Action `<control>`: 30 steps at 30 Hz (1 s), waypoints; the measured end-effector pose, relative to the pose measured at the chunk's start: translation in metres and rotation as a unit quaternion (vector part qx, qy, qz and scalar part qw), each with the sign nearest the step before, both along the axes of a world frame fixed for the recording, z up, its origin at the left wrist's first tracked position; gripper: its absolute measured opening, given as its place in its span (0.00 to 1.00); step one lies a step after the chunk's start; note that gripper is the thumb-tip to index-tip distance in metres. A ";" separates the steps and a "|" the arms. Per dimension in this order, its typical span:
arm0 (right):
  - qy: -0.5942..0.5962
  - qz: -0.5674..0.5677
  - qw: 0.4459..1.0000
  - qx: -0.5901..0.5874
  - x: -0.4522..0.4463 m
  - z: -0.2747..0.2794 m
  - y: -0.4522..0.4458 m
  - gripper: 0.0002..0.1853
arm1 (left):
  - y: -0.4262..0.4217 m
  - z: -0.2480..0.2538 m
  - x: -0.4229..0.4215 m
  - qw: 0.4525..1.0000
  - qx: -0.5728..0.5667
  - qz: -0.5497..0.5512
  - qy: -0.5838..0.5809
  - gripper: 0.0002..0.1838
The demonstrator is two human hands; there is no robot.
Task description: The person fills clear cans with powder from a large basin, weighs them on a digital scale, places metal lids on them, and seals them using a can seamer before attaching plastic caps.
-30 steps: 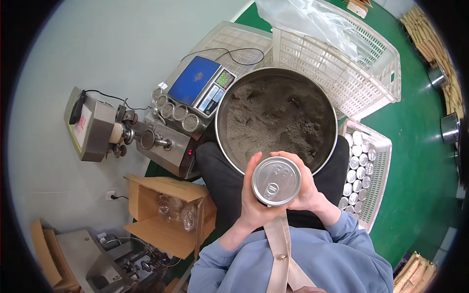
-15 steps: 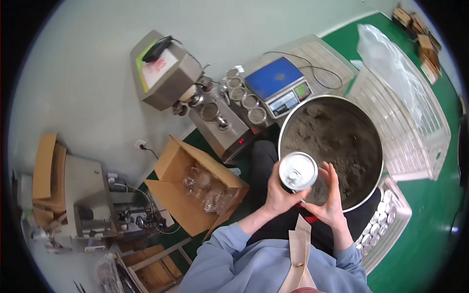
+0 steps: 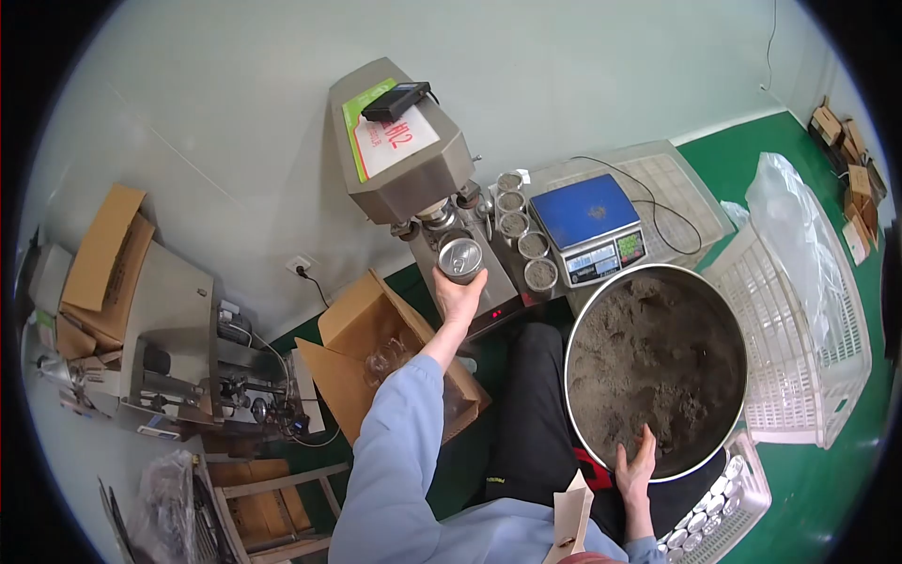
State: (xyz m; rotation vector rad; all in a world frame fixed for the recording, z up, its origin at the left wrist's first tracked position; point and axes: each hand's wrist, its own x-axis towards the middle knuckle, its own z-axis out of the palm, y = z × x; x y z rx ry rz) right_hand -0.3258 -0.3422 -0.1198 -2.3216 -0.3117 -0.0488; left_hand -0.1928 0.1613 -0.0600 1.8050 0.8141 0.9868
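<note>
Carried from the tub (image 3: 567, 378) to the machine (image 3: 413, 169) since the earlier frame, the can (image 3: 460, 258) is gripped by the left hand (image 3: 460, 297) over the machine's base (image 3: 500, 284); whether it touches cannot be told. The right hand (image 3: 636, 466) has fingers loosely spread at the tub's near edge. Five filled jars (image 3: 534, 246) line the scale's (image 3: 583, 209) left edge.

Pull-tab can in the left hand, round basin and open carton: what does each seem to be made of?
Pull-tab can: the lid looks like bare metal, silvery with bright glints; the body shows too little to tell.
Round basin: probably stainless steel, smooth, judging by its shiny rim.
Open carton: most likely cardboard, matte brown, with stiff folded-out flaps.
</note>
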 end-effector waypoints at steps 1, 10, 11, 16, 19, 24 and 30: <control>-0.002 -0.011 1.000 -0.006 -0.001 -0.004 0.001 0.39 | 0.008 -0.002 0.004 1.000 -0.002 0.016 0.012 0.44; 0.000 -0.035 0.998 -0.052 0.002 -0.004 0.013 0.29 | 0.013 -0.003 0.022 1.000 -0.007 0.019 0.020 0.45; 0.002 -0.037 0.998 -0.055 0.003 -0.005 0.013 0.29 | 0.012 -0.002 0.023 1.000 0.001 0.017 0.023 0.45; 0.016 -0.038 0.997 -0.062 0.002 -0.007 0.013 0.29 | 0.014 -0.005 0.033 1.000 0.020 0.011 0.020 0.45; 0.016 -0.038 0.997 -0.060 0.002 -0.008 0.013 0.29 | 0.014 -0.007 0.042 1.000 0.009 0.003 -0.005 0.45; 0.027 -0.044 0.997 -0.061 0.002 -0.010 0.012 0.28 | 0.016 -0.009 0.052 1.000 0.000 0.008 -0.027 0.45; 0.030 -0.045 0.996 -0.068 0.003 -0.010 0.013 0.28 | 0.042 -0.013 0.056 0.997 0.041 0.060 -0.026 0.45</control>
